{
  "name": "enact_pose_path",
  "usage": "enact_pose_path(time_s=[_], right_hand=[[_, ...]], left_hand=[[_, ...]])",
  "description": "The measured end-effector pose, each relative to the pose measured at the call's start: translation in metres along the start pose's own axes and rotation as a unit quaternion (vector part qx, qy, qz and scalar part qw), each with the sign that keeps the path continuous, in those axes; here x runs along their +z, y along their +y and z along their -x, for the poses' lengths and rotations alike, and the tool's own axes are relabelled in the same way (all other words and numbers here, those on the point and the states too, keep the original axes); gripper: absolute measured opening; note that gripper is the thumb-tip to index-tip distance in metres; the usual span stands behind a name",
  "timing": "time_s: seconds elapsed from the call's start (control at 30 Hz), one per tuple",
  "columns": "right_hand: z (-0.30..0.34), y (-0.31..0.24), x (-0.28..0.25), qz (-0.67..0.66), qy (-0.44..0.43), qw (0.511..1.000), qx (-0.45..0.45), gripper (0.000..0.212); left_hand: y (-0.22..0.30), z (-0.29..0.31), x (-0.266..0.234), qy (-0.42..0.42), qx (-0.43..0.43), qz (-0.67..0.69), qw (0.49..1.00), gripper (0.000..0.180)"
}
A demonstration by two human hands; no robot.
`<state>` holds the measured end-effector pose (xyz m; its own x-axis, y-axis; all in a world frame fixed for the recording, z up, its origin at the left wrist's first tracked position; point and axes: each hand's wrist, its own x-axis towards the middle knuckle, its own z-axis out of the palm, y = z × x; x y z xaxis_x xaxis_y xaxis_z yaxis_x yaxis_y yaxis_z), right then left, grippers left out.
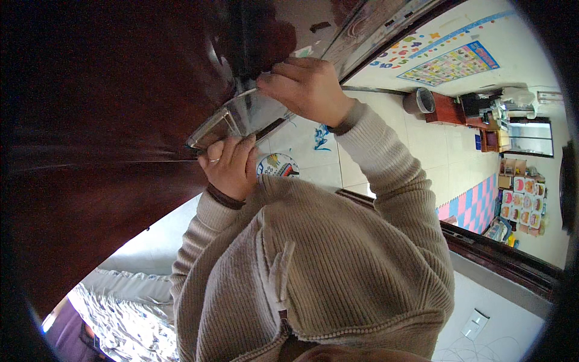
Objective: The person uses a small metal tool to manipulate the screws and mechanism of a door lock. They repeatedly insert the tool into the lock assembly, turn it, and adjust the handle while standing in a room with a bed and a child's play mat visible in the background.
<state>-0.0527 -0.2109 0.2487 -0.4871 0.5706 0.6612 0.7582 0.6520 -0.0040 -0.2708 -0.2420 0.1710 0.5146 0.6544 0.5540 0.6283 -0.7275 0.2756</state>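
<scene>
The left hand (232, 168), a ring on one finger, is at the lower end of a shiny, see-through rectangular piece (223, 125), beside a glossy reddish-brown panel (120, 108); the right hand (307, 87) is at its upper end; both hands' fingers are bent, but whether they grasp it I cannot tell.

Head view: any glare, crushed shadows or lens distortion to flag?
Head view, left: glossy dark red panel falls into grainy shadow, with pale reflection streaks; head view, lower left: crumpled silvery-white sheet looks blown out; head view, rim: fisheye corners go black; head view, centre: right hand and left hand are readable.
</scene>
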Motion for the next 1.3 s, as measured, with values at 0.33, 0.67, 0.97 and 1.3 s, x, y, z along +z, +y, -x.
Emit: enact_pose_path(time_s=[0.33, 0.67, 0.97, 1.3], right_hand=[[0.057, -0.007, 0.036, -0.08, -0.021, 0.977, 0.196, 0.012], [0.059, -0.089, 0.029, -0.344, 0.057, 0.851, 0.392, 0.022], [0.036, -0.143, 0.057, -0.288, 0.001, 0.909, 0.301, 0.032], [0.025, -0.088, 0.051, 0.05, -0.041, 0.994, 0.087, 0.035]], left_hand=[[-0.01, 0.001, 0.002, -0.013, 0.008, -0.007, 1.0, 0.023], [-0.007, 0.004, -0.011, 0.025, 0.006, 0.171, 0.985, 0.028], [-0.002, 0.02, -0.034, 0.06, -0.157, 0.447, 0.879, 0.02], [-0.02, 0.038, -0.039, 0.107, -0.238, 0.332, 0.906, 0.016]])
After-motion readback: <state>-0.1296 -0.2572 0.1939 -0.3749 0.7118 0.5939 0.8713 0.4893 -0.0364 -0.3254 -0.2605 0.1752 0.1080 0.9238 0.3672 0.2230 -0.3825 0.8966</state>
